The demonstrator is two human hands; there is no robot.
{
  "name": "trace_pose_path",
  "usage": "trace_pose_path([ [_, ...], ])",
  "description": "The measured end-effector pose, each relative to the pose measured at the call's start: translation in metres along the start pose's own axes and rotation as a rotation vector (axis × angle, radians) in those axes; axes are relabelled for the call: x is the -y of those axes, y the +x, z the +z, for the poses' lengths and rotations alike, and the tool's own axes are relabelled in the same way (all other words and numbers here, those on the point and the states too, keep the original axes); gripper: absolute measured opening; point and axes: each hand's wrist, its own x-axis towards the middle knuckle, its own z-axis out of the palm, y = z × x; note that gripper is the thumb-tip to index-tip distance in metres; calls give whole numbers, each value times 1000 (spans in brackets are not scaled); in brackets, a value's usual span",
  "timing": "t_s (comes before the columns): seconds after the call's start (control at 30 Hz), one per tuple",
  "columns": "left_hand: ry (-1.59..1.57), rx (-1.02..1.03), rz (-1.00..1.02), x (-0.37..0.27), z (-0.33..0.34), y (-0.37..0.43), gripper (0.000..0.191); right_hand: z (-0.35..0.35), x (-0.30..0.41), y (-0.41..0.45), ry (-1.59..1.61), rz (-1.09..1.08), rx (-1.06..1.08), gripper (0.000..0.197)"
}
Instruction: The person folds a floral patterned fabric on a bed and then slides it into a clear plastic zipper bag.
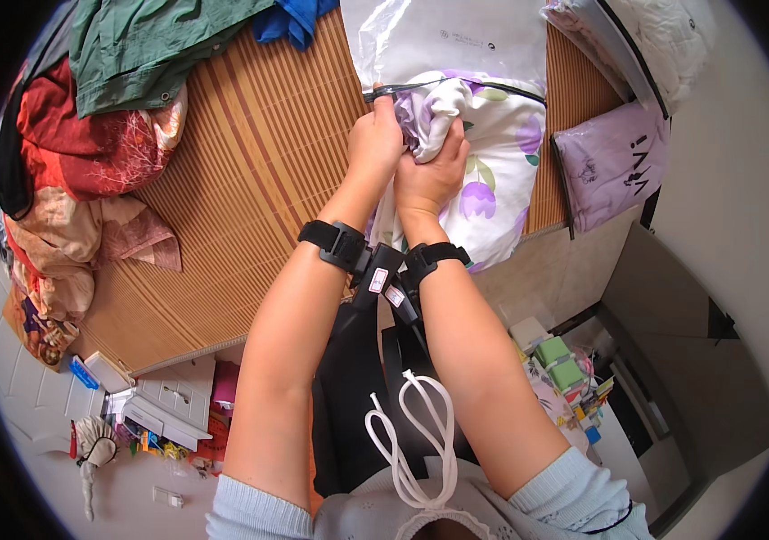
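A clear plastic zip bag lies flat on the bamboo mat, its black zip edge crossing the floral fabric. The white fabric with purple tulips is bunched at that edge and spreads down toward me. My left hand grips the left end of the zip edge, thumb pointing up along it; its fingertips are hidden. Just to its right, my right hand is closed on a rolled fold of the fabric. How much fabric lies inside the bag I cannot tell.
Striped bamboo mat covers the bed. At left are a green garment, red cloth and peach cloth; a blue cloth lies behind. At right sit a packed lilac bag and a clear bag with white contents.
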Motion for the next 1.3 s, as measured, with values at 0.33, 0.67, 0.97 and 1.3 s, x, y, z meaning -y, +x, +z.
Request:
trace_pose_path([
  [0.33, 443, -260, 947, 3, -22, 3, 20, -29, 0, 8, 162, -103, 48, 66],
  [0.67, 285, -372, 843, 5, -4, -31, 10, -24, -5, 0, 13, -190, 134, 57],
  [0.97, 571, -284, 1113, 17, -28, -25, 8, -13, 0, 10, -203, -270, 286, 49],
  [1.3, 769, -210, 1172, 42, -52, -25, 9, -26, 8, 16, -125, -245, 618, 42],
])
